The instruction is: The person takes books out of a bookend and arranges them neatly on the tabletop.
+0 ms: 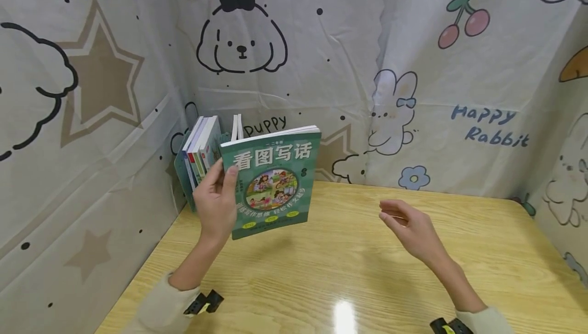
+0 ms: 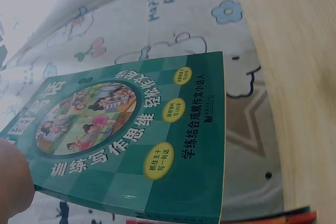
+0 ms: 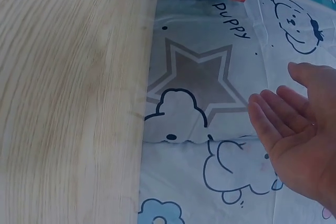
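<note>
A green book (image 1: 275, 186) with a round picture on its cover is held upright above the table by my left hand (image 1: 215, 204), thumb on the front cover at its left edge. In the left wrist view the cover (image 2: 121, 182) fills much of the picture, with part of the left hand (image 2: 14, 182) at the left edge. My right hand (image 1: 415, 232) is in the air to the right of the book, touching nothing. Its fingers are relaxed and slightly bent, palm visible in the right wrist view, where the hand (image 3: 299, 129) is at the right.
Several books (image 1: 202, 145) stand in a green holder (image 1: 184, 175) at the table's back left corner, partly behind the held book. The wooden table (image 1: 349, 252) is bordered by printed cloth (image 1: 321, 68) at the back and sides.
</note>
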A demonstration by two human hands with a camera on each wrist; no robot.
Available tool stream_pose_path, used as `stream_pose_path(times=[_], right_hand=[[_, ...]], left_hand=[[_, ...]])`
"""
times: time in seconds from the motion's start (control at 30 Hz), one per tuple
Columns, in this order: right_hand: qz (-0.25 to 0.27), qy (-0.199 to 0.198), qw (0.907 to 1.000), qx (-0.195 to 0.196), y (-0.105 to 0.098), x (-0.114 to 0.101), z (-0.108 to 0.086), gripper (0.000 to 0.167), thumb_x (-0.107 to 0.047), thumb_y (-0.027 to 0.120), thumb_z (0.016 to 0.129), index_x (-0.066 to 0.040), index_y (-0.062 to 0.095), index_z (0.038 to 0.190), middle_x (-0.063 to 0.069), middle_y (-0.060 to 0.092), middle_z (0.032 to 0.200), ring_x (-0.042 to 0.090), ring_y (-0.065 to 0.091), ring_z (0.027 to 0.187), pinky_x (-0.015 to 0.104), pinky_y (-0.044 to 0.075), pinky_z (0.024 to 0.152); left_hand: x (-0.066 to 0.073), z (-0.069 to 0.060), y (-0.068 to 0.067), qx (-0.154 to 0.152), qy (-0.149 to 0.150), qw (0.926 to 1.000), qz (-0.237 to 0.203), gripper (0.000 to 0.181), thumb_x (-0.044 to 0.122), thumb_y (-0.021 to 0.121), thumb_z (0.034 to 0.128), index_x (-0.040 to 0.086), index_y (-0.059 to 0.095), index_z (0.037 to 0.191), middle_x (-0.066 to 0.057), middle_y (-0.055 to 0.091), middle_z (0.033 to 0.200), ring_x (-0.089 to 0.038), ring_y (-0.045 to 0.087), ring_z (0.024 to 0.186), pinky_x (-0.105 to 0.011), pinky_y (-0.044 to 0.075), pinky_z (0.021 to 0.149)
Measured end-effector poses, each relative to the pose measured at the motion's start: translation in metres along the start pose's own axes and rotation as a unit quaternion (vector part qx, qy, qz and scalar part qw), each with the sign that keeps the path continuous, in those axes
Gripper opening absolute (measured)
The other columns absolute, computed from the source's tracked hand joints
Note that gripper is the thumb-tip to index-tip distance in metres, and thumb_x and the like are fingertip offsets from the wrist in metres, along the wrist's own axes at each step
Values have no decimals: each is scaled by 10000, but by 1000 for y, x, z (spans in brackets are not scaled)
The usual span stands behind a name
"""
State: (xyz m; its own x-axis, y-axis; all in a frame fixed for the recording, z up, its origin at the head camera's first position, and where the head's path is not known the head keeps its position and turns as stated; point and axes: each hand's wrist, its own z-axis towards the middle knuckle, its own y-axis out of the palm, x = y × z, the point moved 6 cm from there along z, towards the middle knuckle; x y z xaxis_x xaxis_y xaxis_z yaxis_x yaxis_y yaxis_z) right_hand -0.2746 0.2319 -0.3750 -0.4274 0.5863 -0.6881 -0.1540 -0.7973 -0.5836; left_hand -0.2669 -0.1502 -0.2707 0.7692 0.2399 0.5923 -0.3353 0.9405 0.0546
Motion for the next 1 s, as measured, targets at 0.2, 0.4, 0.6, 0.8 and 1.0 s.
stream_pose_path(times=[0.2,0.4,0.6,0.8,1.0], right_hand=[[316,-23,9994,-117,3,-9,5,306,-154,652,991,-19,636,1264,115,682,1189,250,662,1068,163,515,851],[594,40,9979,-260,5,-13,7,323,-161,659,987,-15,628,1273,139,666,1212,281,652,1096,207,526,870],[1042,-77,9927,-609,13,-20,20,402,-158,657,988,12,582,1344,163,636,1273,301,624,1154,205,515,893],[1404,-284,9835,-1103,27,-30,41,472,-139,662,982,10,527,1409,183,601,1332,339,593,1201,254,511,931],[1781,-665,9711,-1441,43,-47,60,409,-96,647,985,-17,559,1376,148,648,1249,287,634,1137,306,531,920]], left_hand=[[0,-8,20,-315,-206,9991,-176,229,-20,567,993,-128,656,1175,-44,492,709,-104,407,618,-224,349,559],[2,-16,42,-572,-362,9971,-341,220,-28,562,994,-105,662,1174,-72,500,706,-116,400,598,-232,352,541],[5,-18,54,-687,-493,9953,-479,239,-31,576,984,-106,653,1198,-98,516,725,-124,406,605,-226,361,541],[6,-19,56,-755,-691,9932,-559,287,-26,587,981,-118,623,1250,-193,648,864,-114,494,659,-188,434,566],[5,-16,51,-796,-812,9922,-516,303,-1,578,997,-95,614,1283,-197,694,948,-126,583,690,-201,502,573]])
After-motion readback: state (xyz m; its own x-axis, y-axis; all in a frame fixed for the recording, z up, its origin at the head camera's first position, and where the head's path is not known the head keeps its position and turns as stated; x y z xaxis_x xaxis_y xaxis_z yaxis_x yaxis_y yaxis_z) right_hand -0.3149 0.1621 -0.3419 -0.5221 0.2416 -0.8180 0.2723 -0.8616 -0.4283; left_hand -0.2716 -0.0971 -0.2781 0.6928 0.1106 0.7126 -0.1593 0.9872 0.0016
